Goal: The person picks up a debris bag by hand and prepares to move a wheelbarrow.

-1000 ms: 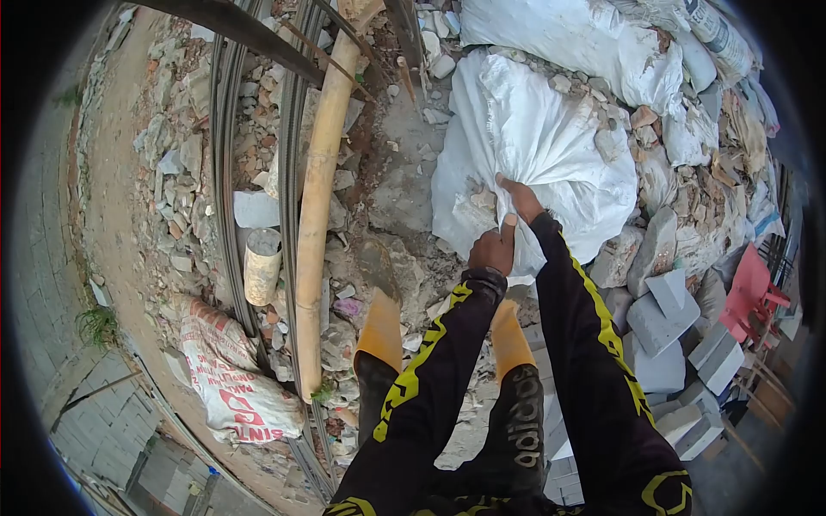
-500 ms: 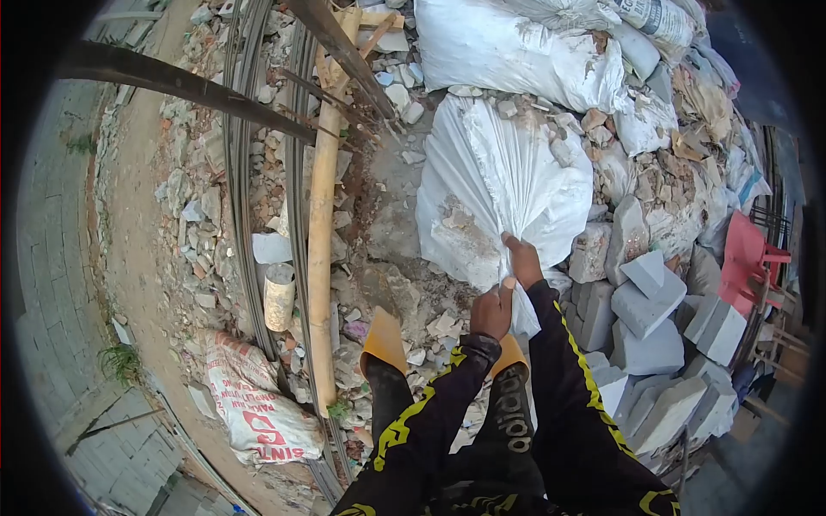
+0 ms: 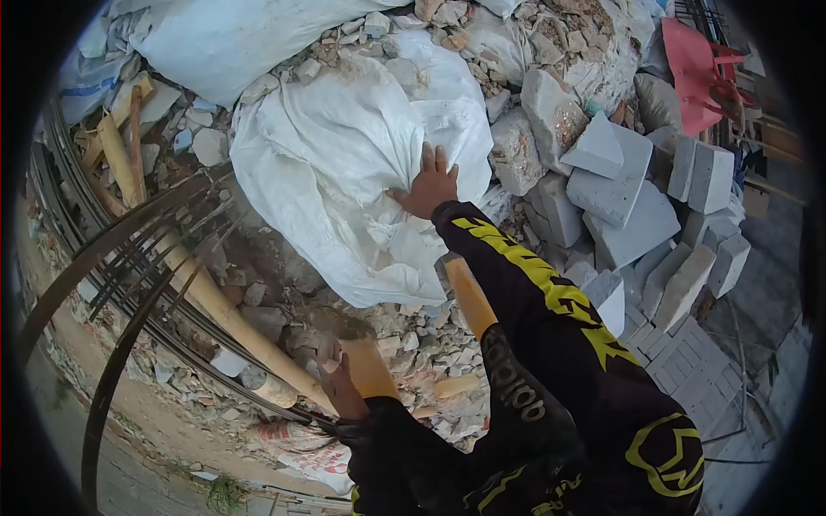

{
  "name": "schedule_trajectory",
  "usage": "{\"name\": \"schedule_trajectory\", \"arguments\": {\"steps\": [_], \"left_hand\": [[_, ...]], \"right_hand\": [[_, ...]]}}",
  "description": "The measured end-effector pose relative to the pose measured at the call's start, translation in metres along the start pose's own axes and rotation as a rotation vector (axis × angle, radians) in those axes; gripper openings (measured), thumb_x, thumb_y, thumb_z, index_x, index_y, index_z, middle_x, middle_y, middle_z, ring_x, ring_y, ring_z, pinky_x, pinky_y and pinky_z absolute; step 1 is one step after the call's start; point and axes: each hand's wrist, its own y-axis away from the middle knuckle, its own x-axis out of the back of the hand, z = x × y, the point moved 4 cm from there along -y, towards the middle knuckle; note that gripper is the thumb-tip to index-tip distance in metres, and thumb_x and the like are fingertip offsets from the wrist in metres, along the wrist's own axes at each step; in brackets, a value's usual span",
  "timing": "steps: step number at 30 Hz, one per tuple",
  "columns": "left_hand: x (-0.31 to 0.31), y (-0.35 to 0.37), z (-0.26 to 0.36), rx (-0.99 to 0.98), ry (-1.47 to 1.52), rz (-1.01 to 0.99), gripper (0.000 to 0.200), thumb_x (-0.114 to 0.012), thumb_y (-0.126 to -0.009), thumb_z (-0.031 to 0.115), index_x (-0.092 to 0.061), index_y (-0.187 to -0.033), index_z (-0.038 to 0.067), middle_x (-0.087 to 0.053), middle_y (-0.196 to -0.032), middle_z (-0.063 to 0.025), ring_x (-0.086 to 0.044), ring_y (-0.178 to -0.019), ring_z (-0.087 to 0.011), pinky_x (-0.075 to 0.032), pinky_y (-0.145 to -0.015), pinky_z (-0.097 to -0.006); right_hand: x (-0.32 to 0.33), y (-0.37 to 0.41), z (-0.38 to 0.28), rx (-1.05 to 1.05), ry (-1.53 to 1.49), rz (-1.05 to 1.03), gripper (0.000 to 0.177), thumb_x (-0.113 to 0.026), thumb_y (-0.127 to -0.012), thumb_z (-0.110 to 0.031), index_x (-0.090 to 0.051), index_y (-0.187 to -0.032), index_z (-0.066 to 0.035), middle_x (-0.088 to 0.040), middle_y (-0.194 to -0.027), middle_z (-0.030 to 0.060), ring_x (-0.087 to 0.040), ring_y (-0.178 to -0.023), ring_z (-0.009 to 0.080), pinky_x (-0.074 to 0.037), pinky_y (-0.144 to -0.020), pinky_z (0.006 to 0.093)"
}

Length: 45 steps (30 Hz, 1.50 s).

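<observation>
A big white woven sack (image 3: 335, 146) lies on the rubble in front of me, its cloth creased and slack toward my feet. My right hand (image 3: 428, 187) presses on it with fingers spread, gripping nothing. My left hand (image 3: 342, 387) is low beside my left yellow boot (image 3: 368, 365), apart from the sack. Its fingers look stretched out and slightly blurred, and I see nothing held in them. The right yellow boot (image 3: 470, 297) stands close to the near edge of the sack.
Grey concrete blocks (image 3: 632, 219) are heaped on the right, with a red wheelbarrow (image 3: 688, 77) beyond. Another white sack (image 3: 215, 43) lies at the back. Metal bars (image 3: 129, 232) and a bamboo pole (image 3: 224, 314) run along the left. A printed sack (image 3: 314, 456) lies low on the rubble.
Both hands have let go of the gathered sack neck. My right hand now lies flat on the sack, while my left has moved down and left. The view has turned.
</observation>
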Motion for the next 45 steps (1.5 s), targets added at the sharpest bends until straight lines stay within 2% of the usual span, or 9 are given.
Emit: {"name": "schedule_trajectory", "arguments": {"steps": [5, 8, 12, 16, 19, 26, 33, 39, 45], "left_hand": [[0.038, 0.128, -0.057, -0.224, -1.29, -0.166, 0.036, -0.056, -0.08, 0.03, -0.056, -0.101, 0.001, -0.049, -0.115, -0.0195, -0.04, -0.112, -0.0379, -0.031, -0.095, -0.0445], [0.039, 0.152, -0.041, -0.205, -1.111, -0.092, 0.034, -0.053, -0.083, 0.028, -0.055, -0.103, 0.0, -0.05, -0.114, -0.0192, -0.041, -0.112, -0.0364, -0.031, -0.095, -0.0437], [0.055, 0.168, -0.03, -0.028, -0.783, 0.028, 0.039, -0.049, -0.086, 0.028, -0.051, -0.107, -0.006, -0.054, -0.106, -0.0184, -0.051, -0.1, -0.0296, -0.037, -0.089, -0.0356], [0.066, 0.191, -0.033, -0.078, -0.844, -0.005, 0.042, -0.046, -0.087, 0.034, -0.054, -0.101, -0.005, -0.057, -0.094, -0.0188, -0.054, -0.088, -0.0287, -0.041, -0.08, -0.0363], [0.077, 0.209, -0.026, -0.11, -1.028, 0.007, 0.035, -0.044, -0.086, 0.03, -0.055, -0.096, -0.002, -0.057, -0.086, -0.0191, -0.054, -0.08, -0.0298, -0.042, -0.07, -0.0369], [0.072, 0.195, -0.03, -0.284, -1.142, -0.104, 0.025, -0.053, -0.077, 0.009, -0.053, -0.102, 0.005, -0.057, -0.085, -0.0124, -0.057, -0.074, -0.027, -0.045, -0.056, -0.0357], [0.061, 0.122, -0.026, 0.18, -0.862, -0.353, 0.06, -0.045, -0.081, 0.055, -0.049, -0.114, 0.005, -0.058, -0.109, -0.0066, -0.056, -0.081, -0.0148, -0.044, -0.064, -0.0299], [0.109, 0.105, 0.05, -0.433, -0.739, -0.344, 0.045, -0.06, -0.077, 0.041, -0.056, -0.093, -0.001, -0.058, -0.073, -0.0057, -0.053, -0.06, -0.0151, -0.04, -0.049, -0.03], [0.193, 0.134, 0.08, -0.008, -0.546, -0.352, 0.048, -0.056, -0.08, 0.044, -0.057, -0.096, -0.001, -0.057, -0.075, -0.0039, -0.052, -0.061, -0.0108, -0.039, -0.048, -0.0242]], "right_hand": [[0.007, -0.014, 0.006, -0.038, 0.016, -0.254, 0.073, -0.057, -0.07, -0.056, -0.052, -0.113, 0.003, -0.005, -0.144, 0.0088, 0.002, -0.132, 0.0339, -0.018, -0.095, 0.0638], [0.034, -0.013, 0.016, 0.041, -0.108, -0.475, 0.078, -0.062, -0.063, -0.059, -0.054, -0.111, 0.002, -0.005, -0.144, 0.0092, 0.001, -0.132, 0.033, -0.021, -0.096, 0.0613], [0.073, 0.021, 0.07, 0.163, -0.733, -0.281, 0.073, -0.062, -0.067, -0.049, -0.043, -0.122, -0.006, -0.055, -0.113, 0.0165, -0.052, -0.104, 0.0293, -0.039, -0.09, 0.0344], [0.077, 0.145, 0.158, -0.081, -0.678, -0.463, 0.068, -0.062, -0.068, -0.046, -0.046, -0.12, -0.007, -0.056, -0.109, 0.0187, -0.054, -0.101, 0.03, -0.041, -0.088, 0.0358], [0.056, 0.261, 0.232, -0.225, -0.3, -0.631, 0.052, -0.062, -0.064, -0.042, -0.062, -0.084, 0.005, -0.06, -0.091, 0.0235, -0.059, -0.09, 0.0321, -0.047, -0.076, 0.0405], [-0.017, 0.434, 0.35, -0.277, -0.153, -0.739, 0.043, -0.065, -0.06, -0.043, -0.066, -0.085, -0.008, -0.063, -0.087, 0.0148, -0.06, -0.085, 0.0289, -0.048, -0.075, 0.0391], [0.137, 0.4, 0.292, -0.353, -0.532, -0.137, 0.04, -0.056, -0.067, -0.043, -0.066, -0.083, -0.006, -0.061, -0.089, 0.0175, -0.058, -0.085, 0.0334, -0.046, -0.078, 0.0396], [0.203, 0.389, 0.175, -0.176, -0.672, 0.145, 0.041, -0.061, -0.066, -0.036, -0.064, -0.095, -0.008, -0.061, -0.094, 0.0176, -0.058, -0.088, 0.0323, -0.045, -0.079, 0.0386], [0.17, 0.515, 0.062, -0.313, -0.573, -0.063, 0.042, -0.062, -0.067, -0.038, -0.064, -0.096, -0.008, -0.063, -0.089, 0.017, -0.06, -0.084, 0.0318, -0.046, -0.077, 0.0373]]}}
